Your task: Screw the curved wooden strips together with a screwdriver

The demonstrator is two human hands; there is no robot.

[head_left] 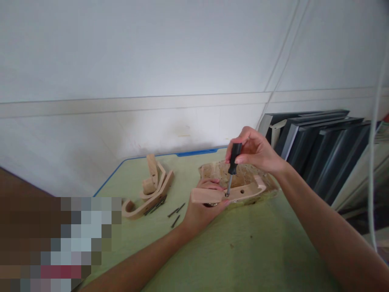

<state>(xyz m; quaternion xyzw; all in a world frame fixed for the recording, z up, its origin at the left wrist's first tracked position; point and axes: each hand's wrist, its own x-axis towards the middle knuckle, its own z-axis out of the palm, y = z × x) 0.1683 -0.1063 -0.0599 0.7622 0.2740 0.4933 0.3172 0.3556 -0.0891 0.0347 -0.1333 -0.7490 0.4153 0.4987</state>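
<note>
My right hand (249,149) is closed around the black handle of a screwdriver (234,160), held nearly upright. Its metal tip meets a hole in a curved wooden hook (247,192), where a screw head seems to sit. A second hole in the hook lies to the right of the tip. My left hand (203,209) grips the hook's left end, fingers behind and thumb in front. Under the hook is a brown block wrapped in clear plastic or tape (240,174), with many small holes in its surface.
More wooden hooks (154,182) are piled at the left of the green-topped table (243,251). Several dark screws (175,221) lie beside them. A white wall (182,48) rises behind the table's blue edge. Dark panels (325,142) lean at the right, near a hanging white cable (372,162).
</note>
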